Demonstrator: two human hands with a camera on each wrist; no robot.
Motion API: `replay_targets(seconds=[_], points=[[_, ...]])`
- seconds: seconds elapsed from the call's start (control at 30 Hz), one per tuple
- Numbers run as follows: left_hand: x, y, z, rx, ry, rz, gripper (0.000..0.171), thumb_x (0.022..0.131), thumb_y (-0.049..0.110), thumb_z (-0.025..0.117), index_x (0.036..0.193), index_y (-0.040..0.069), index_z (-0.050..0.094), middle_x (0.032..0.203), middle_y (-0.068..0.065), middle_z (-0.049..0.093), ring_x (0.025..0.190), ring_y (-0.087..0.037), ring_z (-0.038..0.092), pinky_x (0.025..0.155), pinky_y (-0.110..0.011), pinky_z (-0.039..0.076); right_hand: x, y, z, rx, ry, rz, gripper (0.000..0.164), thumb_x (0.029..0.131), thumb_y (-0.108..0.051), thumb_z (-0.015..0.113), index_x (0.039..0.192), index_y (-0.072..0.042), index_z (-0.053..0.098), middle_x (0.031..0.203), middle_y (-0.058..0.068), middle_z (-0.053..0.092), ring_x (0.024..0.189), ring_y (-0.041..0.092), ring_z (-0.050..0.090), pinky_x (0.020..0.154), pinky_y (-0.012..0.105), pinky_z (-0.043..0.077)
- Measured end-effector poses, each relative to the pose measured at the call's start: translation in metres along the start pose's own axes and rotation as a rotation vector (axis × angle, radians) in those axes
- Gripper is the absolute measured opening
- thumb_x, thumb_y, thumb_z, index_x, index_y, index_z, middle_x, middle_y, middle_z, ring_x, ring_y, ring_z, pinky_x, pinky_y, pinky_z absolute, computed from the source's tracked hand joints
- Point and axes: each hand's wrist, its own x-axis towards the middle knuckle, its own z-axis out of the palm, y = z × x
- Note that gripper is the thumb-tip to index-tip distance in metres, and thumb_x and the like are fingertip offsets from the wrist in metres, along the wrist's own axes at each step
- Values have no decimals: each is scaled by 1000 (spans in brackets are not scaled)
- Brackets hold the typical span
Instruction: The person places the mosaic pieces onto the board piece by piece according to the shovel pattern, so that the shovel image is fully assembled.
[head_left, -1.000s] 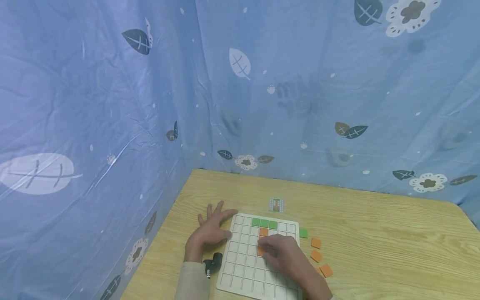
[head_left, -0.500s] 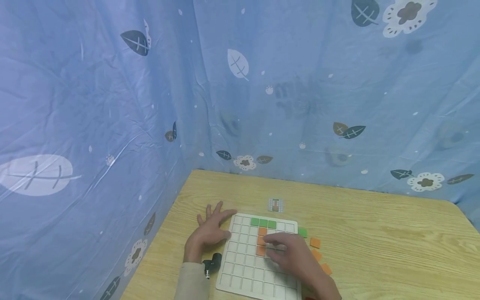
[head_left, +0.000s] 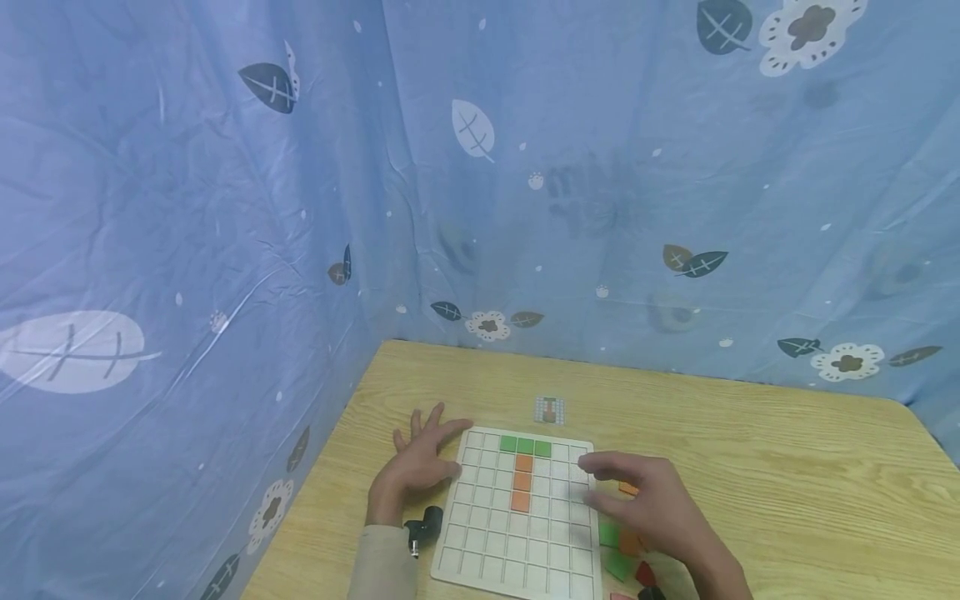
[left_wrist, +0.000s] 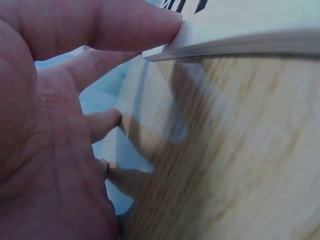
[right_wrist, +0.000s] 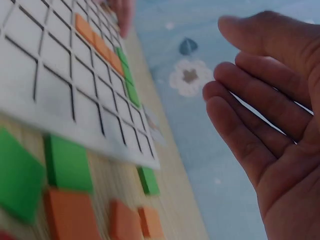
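Note:
A white grid board [head_left: 480,533] lies on the table in the head view. Three green tiles [head_left: 525,446] fill part of its far row, with three orange tiles [head_left: 522,482] in a column below the middle one. My left hand [head_left: 420,458] spreads its fingers at the board's left side; the thumb [left_wrist: 145,25] touches the edge in the left wrist view. Over the board's right edge hovers my right hand [head_left: 652,500], thumb and fingers apart. Nothing is held in that hand [right_wrist: 270,110] in the right wrist view.
Loose green tiles [right_wrist: 67,162] and orange tiles [right_wrist: 72,215] lie right of the board, with a red piece [head_left: 645,573] nearer. A small printed card [head_left: 550,410] lies beyond the board. Blue patterned curtain [head_left: 600,208] hangs behind and left of the table.
My right hand has moved right, away from the orange column to the board's right edge, leaving three orange tiles in view. The left hand stays in place.

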Motion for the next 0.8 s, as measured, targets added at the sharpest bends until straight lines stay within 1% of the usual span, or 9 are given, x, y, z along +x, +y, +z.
replay_targets(seconds=[0.07,0.17,0.27,0.33,0.4,0.53,0.7,0.8], points=[[0,0,0,-3,4,12,81,80,10,78,157,28,61,184,-21,13,167,-56,-12,122,-84,-20,-4,4,-7,-11,17,1,33,90,-29,90,123,-26,83,120,-7,83,109,13,79,94,40,66],[0,0,0,-3,0,10,81,80,10,78,157,29,61,184,-21,13,167,-56,-12,122,-83,-20,-12,13,-17,-12,41,-1,34,91,-27,90,124,-24,82,119,-7,83,107,9,78,92,37,67],[-1,0,0,-4,1,8,81,80,10,78,157,29,61,184,-20,13,167,-55,-12,123,-83,-20,-20,23,-24,7,43,9,35,92,-26,89,126,-21,81,119,-4,83,107,8,78,93,32,66],[-2,1,1,-3,4,6,81,81,10,78,157,29,61,184,-20,13,167,-55,-12,123,-83,-20,-25,29,-28,38,32,34,34,94,-25,87,127,-20,81,120,-1,83,109,4,76,93,29,65],[-2,1,1,-1,7,6,80,80,9,79,157,29,61,184,-20,14,167,-55,-11,123,-83,-19,-31,36,-32,68,5,60,35,95,-24,86,129,-17,80,123,1,83,113,-1,74,94,25,64],[-1,0,1,8,7,9,80,81,10,78,157,29,61,184,-20,14,167,-56,-11,123,-84,-19,-41,50,-37,138,-74,111,38,97,-22,84,133,-13,78,130,6,80,118,-6,70,94,22,62],[1,-1,2,14,11,10,81,80,10,78,156,30,62,184,-21,15,167,-57,-10,122,-85,-17,-50,65,-40,192,-176,177,43,100,-24,80,139,-7,73,135,11,78,119,-8,69,93,20,60],[1,-2,3,16,15,10,81,79,10,79,156,30,62,183,-21,15,167,-57,-10,122,-85,-17,-52,71,-40,213,-210,238,47,98,-26,82,140,-6,73,137,11,77,118,-8,70,93,18,59]])
